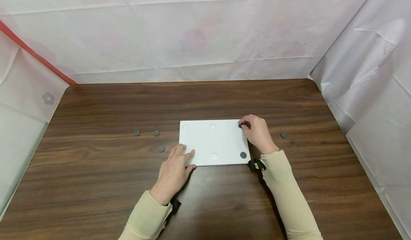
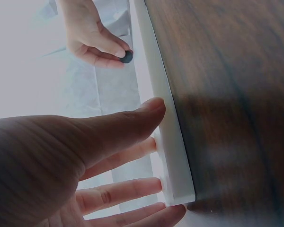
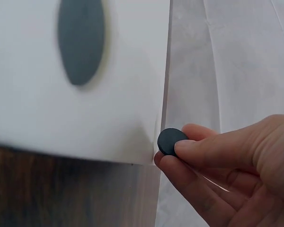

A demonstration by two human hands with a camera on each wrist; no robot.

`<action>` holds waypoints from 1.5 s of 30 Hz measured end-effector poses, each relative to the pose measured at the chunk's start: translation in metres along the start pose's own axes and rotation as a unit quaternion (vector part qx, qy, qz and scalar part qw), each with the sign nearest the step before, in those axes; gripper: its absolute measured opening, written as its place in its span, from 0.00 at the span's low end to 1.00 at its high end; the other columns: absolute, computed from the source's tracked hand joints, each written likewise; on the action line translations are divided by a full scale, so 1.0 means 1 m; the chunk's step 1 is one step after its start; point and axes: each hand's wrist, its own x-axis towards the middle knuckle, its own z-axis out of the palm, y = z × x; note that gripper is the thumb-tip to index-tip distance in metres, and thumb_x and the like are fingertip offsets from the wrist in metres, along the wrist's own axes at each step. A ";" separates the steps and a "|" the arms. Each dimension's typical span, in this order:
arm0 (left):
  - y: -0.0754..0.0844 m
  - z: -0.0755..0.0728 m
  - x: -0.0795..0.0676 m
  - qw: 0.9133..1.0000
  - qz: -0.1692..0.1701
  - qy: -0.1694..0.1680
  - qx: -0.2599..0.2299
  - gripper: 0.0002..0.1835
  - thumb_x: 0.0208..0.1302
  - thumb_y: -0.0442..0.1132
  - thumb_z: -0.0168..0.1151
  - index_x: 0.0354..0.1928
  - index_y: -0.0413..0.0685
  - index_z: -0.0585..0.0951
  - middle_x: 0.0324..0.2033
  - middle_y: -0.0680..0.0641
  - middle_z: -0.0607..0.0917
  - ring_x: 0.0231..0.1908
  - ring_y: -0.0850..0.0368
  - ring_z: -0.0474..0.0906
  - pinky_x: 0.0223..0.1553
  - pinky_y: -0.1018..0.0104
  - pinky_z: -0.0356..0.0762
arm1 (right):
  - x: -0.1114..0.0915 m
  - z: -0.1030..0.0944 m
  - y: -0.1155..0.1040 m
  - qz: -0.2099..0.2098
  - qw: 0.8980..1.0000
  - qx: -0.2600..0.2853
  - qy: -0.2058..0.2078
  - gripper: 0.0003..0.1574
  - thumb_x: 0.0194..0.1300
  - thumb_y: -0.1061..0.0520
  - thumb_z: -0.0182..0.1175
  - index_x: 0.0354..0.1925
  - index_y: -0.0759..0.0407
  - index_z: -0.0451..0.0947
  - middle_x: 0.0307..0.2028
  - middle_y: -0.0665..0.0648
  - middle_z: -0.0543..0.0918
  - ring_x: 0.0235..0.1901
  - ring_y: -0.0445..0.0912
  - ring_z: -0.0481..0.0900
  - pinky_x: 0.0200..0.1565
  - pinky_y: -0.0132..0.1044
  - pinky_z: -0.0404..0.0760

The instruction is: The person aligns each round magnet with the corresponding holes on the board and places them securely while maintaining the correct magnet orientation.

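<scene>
A white board (image 1: 199, 140) with shallow round recesses lies on the table. My left hand (image 1: 173, 172) rests on its near left corner, fingers spread over the top and thumb at the front edge. At the far right corner, my right hand (image 1: 258, 131) pinches a dark round disc (image 3: 168, 142) between thumb and fingers, close over the recess there. Another dark disc (image 1: 243, 155) sits in the near right recess; it shows large and blurred in the right wrist view. Bare recesses show along the far and near edges of the board.
Left of the board lie several loose discs: one disc (image 1: 137, 132) farthest left, a second disc (image 1: 156, 132) and a third disc (image 1: 161, 148) nearer. One more disc (image 1: 283, 135) lies right of my right hand. Pale curtains (image 1: 192, 36) enclose the wooden table (image 1: 128, 104).
</scene>
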 end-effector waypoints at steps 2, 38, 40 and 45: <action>0.000 0.000 0.000 1.000 0.000 0.000 0.001 0.23 0.56 0.42 0.71 0.54 0.45 0.83 0.53 0.37 0.75 0.58 0.42 0.71 0.28 0.53 0.80 | 0.001 0.000 0.000 0.000 1.000 -0.001 -0.004 0.10 0.64 0.69 0.57 0.39 0.65 0.84 0.38 0.62 0.84 0.36 0.52 0.80 0.39 0.44 0.78; 0.000 0.001 -0.001 1.000 0.004 0.003 0.000 0.23 0.55 0.42 0.71 0.54 0.45 0.83 0.53 0.37 0.76 0.57 0.42 0.71 0.26 0.55 0.79 | -0.002 0.000 -0.004 -0.034 0.999 -0.012 -0.032 0.13 0.65 0.70 0.56 0.45 0.68 0.84 0.40 0.63 0.79 0.34 0.52 0.78 0.34 0.41 0.76; 0.000 0.000 -0.001 1.000 0.003 0.003 0.001 0.23 0.55 0.42 0.71 0.54 0.45 0.83 0.53 0.37 0.76 0.58 0.42 0.71 0.26 0.55 0.79 | -0.002 0.000 -0.004 -0.035 0.999 -0.012 -0.032 0.14 0.65 0.70 0.56 0.45 0.68 0.84 0.40 0.63 0.79 0.34 0.52 0.78 0.33 0.41 0.76; 0.000 0.000 -0.001 1.000 0.003 0.004 0.001 0.23 0.56 0.42 0.71 0.54 0.45 0.83 0.53 0.37 0.76 0.58 0.43 0.71 0.27 0.54 0.79 | -0.002 0.000 -0.004 -0.038 0.998 -0.021 -0.040 0.14 0.65 0.70 0.55 0.46 0.68 0.84 0.41 0.63 0.79 0.34 0.51 0.78 0.34 0.41 0.76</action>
